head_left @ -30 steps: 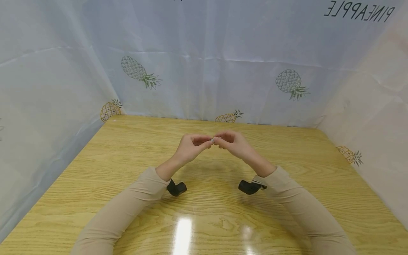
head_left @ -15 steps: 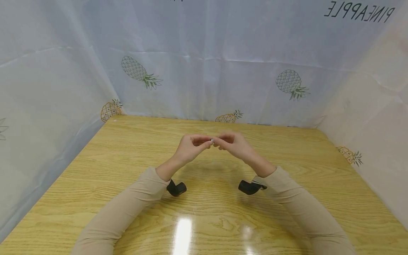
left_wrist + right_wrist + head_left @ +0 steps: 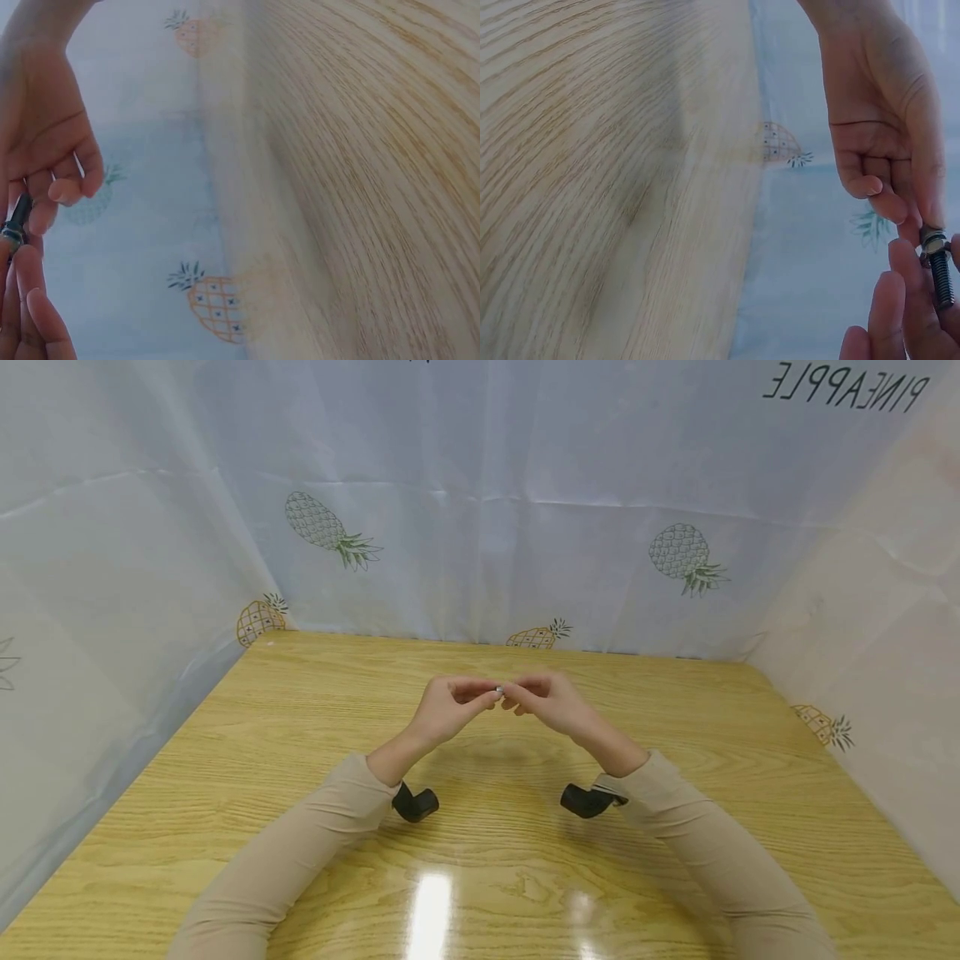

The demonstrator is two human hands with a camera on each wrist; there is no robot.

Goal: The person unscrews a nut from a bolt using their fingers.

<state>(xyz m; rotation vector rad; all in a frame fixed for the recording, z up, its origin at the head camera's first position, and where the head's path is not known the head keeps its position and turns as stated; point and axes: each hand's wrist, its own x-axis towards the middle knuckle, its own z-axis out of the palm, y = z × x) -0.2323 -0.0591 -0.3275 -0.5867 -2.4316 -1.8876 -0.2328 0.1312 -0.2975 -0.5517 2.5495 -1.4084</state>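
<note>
Above the wood-grained table [image 3: 262,760], a small dark metal bolt [image 3: 944,281] is held between both hands, its head end pinched by the left hand [image 3: 442,708] and its threaded shank gripped by the fingers of the right hand [image 3: 558,703]. Behind, the far table edge is bordered by pineapple-printed cloth [image 3: 480,460], and beige sleeves [image 3: 292,839] are worn on both arms.

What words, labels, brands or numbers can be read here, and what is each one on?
"PINEAPPLE": on the hanging cloth, top right of the head view, its letters running right to left.
Dark marks at that view's top edge: cut off, unreadable.
The bolt: no lettering that can be made out.
</note>
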